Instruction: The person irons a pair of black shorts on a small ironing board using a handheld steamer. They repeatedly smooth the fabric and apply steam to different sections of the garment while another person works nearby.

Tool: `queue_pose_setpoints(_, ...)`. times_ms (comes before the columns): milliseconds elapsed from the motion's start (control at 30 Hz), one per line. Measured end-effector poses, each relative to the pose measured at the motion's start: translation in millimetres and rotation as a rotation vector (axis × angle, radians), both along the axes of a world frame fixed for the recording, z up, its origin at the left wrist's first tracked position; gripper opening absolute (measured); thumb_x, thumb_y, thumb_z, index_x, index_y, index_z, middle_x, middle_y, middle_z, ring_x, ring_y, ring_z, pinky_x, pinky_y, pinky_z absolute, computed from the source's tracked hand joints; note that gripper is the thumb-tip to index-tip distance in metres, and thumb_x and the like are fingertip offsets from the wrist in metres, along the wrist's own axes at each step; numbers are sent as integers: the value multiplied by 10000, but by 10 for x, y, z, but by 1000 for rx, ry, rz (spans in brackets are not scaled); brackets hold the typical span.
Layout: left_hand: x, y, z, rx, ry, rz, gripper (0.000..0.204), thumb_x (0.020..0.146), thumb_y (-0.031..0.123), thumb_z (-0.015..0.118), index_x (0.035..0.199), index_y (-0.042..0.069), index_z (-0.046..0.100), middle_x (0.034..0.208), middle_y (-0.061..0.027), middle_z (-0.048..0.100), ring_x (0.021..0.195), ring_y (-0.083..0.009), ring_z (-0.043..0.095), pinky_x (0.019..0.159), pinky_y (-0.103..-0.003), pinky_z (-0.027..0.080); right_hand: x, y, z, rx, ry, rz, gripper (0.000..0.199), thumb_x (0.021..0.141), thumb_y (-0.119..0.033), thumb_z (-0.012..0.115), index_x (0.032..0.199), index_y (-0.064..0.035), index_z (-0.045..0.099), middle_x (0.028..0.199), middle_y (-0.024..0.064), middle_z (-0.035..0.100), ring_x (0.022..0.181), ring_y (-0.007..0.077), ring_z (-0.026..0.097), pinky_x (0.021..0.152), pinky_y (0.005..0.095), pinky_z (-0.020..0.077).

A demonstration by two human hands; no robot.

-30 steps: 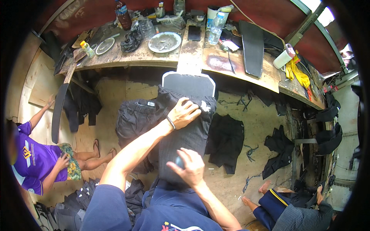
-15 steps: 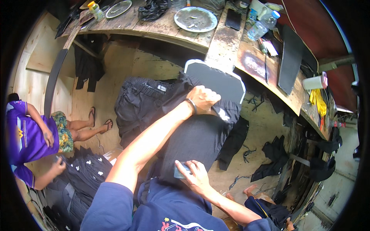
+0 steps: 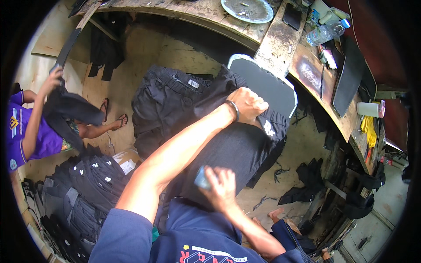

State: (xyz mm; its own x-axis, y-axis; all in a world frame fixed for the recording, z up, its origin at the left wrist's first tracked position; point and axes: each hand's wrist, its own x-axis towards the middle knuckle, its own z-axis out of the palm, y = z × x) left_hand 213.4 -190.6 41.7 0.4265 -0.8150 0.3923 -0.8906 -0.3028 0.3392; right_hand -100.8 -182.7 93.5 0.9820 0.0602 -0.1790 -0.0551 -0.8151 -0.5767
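Black trousers (image 3: 228, 149) with a white motif near the waistband are pulled over a flat dark board (image 3: 263, 83) with a pale edge, which juts from the workbench. My left hand (image 3: 247, 105) is closed in a fist on the gathered waistband, over the board. Nearer my body, my right hand (image 3: 221, 188), smeared by motion, grips a small bluish-grey block (image 3: 202, 178) against the stretched leg cloth. Another pair of black trousers (image 3: 164, 96) with a white label hangs just left of the board.
The wooden workbench (image 3: 204, 22) carries a round plate (image 3: 247, 9), a phone (image 3: 292, 16) and a plastic bottle (image 3: 326, 33). At left, a person in purple (image 3: 41, 131) handles dark cloth beside a garment pile (image 3: 94, 175). Black garments (image 3: 302, 182) lie on the floor at right.
The board and both my hands appear farther right as the view shifts. My right hand has moved slightly over the cloth with the block. The person at left has raised dark cloth to a narrow board.
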Motion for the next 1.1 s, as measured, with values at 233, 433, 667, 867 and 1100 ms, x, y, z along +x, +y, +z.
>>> queue_pose_setpoints(233,-19,12,86,1,-2,41,467,736,557,870,832,139,684,779,-81,747,765,-284,782,688,-436,617,699,-379,326,43,-181,134,764,713,-251,963,1405,-119,667,1148,158,668,1039,329,638,876,477,525)
queue_pose_setpoints(433,-20,-4,35,7,11,44,514,726,597,880,844,133,693,809,-90,764,789,-294,789,705,-443,621,404,-47,351,20,-196,39,832,657,-234,967,1422,-142,651,1161,126,648,1035,320,621,897,456,510)
queue_pose_setpoints(667,-36,14,48,17,38,78,505,730,591,874,856,136,693,822,-92,761,805,-306,789,730,-448,623,554,-534,57,56,-298,24,781,666,-230,983,1370,-95,673,1175,137,669,1068,332,632,924,481,515)
queue_pose_setpoints(867,-78,18,124,144,46,99,510,735,591,890,894,132,734,879,-100,791,853,-299,802,776,-437,631,-286,10,185,65,-138,-101,812,620,-212,991,1370,-122,695,1177,128,659,1089,337,627,935,471,508)
queue_pose_setpoints(1100,-55,10,117,45,33,135,558,684,629,886,841,128,696,805,-92,754,789,-309,783,707,-453,615,316,-531,146,28,-310,-236,808,629,-212,978,1372,-107,678,1121,165,673,1029,366,634,907,485,500)
